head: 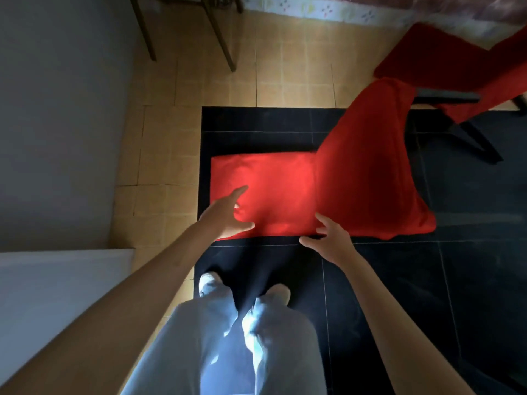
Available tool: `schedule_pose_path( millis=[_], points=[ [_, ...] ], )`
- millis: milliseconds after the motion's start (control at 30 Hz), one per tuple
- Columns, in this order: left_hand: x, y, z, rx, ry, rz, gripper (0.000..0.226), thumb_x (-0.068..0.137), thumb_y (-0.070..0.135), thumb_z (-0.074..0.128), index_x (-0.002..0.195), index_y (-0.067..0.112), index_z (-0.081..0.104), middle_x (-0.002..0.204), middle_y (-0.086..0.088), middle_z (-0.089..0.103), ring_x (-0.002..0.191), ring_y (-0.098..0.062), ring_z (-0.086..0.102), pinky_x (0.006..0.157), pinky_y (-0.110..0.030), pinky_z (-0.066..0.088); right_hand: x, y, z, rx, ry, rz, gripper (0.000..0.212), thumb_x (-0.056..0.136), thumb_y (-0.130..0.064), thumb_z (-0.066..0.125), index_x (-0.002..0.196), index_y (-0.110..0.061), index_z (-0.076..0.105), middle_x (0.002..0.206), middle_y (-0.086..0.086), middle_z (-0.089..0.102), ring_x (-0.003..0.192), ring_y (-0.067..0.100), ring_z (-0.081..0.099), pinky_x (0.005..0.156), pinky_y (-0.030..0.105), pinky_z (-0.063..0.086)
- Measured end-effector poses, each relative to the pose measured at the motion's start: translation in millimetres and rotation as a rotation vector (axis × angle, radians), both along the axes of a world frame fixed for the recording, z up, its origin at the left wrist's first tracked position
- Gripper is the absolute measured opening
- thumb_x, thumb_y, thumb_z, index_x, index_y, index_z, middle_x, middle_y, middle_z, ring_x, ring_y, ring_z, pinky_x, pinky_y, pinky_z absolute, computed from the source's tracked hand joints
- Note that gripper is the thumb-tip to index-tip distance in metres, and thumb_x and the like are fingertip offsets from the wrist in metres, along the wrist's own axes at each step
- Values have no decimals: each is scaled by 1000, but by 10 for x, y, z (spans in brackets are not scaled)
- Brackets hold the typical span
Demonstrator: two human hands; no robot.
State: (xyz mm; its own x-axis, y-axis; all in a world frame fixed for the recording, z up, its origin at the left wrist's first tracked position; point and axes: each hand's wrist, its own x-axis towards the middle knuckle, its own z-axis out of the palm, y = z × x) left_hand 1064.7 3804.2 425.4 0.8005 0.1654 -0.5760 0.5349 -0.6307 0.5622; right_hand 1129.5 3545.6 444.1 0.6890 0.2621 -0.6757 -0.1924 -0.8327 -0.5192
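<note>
The red rectangular fabric cloth point(273, 189) lies flat on the black tiled floor point(470, 280) beside the red upholstered chair point(456, 67), one end draped up toward that chair, apparently spread for folding; the left hand point(225, 215) and right hand point(330, 238) rest on it with fingers splayed, grasping nothing.

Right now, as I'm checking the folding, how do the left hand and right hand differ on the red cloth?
The left hand reaches onto the flat part of the red cloth, fingers spread straight; the right hand sits at the cloth's near edge, where the fabric rises. The left hand is mostly over red fabric; the right hand's thumb is over the black floor. Both are bare and at the same cloth.
</note>
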Motion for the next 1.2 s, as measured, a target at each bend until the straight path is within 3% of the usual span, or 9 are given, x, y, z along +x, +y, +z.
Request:
schedule_pose_path(
  millis=[200, 300, 433, 533, 767, 900, 1067, 1200],
  points=[
    [-70, -20, -1536, -67, 54, 49, 98, 74, 35, 80, 151, 37, 19, 134, -9, 55, 125, -22, 50, 94, -25, 37, 38, 361, -1540, 1, 91, -56, 76, 80, -31, 77, 145, -15, 40, 136, 11, 55, 121, 21, 54, 95, 22, 36],
    [-64, -49, -2296, -77, 104, 103, 98, 74, 35, 80, 151, 37, 19, 135, -10, 54, 125, -23, 51, 100, -31, 42, 80, 466, -2289, -17, 97, -93, 73, 80, -27, 77, 143, -10, 43, 133, 10, 58, 122, 22, 55, 99, 23, 37],
    [-19, -121, -3187, -135, 130, 228, 97, 74, 35, 81, 150, 37, 21, 132, -9, 56, 118, -22, 56, 93, -24, 44, 168, 515, -3167, -21, 134, -117, 80, 82, -27, 76, 148, -9, 34, 143, 10, 48, 125, 23, 51, 105, 30, 39],
    [-4, -181, -3685, -141, 109, 298, 99, 72, 39, 81, 150, 40, 19, 131, -6, 57, 118, -19, 56, 94, -25, 45, 221, 490, -3661, -27, 157, -150, 83, 81, -28, 77, 149, -13, 32, 143, 15, 47, 128, 23, 49, 101, 27, 37],
    [-226, -350, -4355, -89, 103, 431, 97, 76, 39, 78, 152, 35, 17, 138, -7, 52, 123, -20, 52, 99, -30, 46, 73, 310, -4346, -78, 37, -396, 84, 81, -30, 77, 150, -12, 32, 144, 15, 47, 130, 24, 47, 104, 26, 35],
    [-346, -558, -4548, -78, 10, 685, 95, 78, 38, 76, 152, 32, 17, 139, -14, 46, 126, -27, 48, 101, -34, 44, -46, 321, -4563, -121, -103, -527, 94, 82, -37, 74, 154, -18, 16, 143, 19, 45, 129, 32, 47, 101, 34, 40],
    [-238, -680, -4727, -143, 72, 987, 97, 81, 46, 71, 153, 31, 8, 141, -20, 43, 126, -36, 47, 99, -40, 40, 86, 422, -4780, -99, -10, -753, 102, 85, -50, 66, 153, -31, -8, 147, 30, 30, 130, 42, 41, 102, 43, 39],
    [-127, -690, -4942, -247, 124, 1096, 102, 83, 50, 67, 152, 36, -6, 150, -15, 35, 127, -38, 45, 101, -44, 42, 156, 474, -5054, -18, 11, -810, 102, 87, -50, 63, 151, -33, -15, 149, 20, 36, 132, 39, 41, 106, 40, 35]
  ],
)
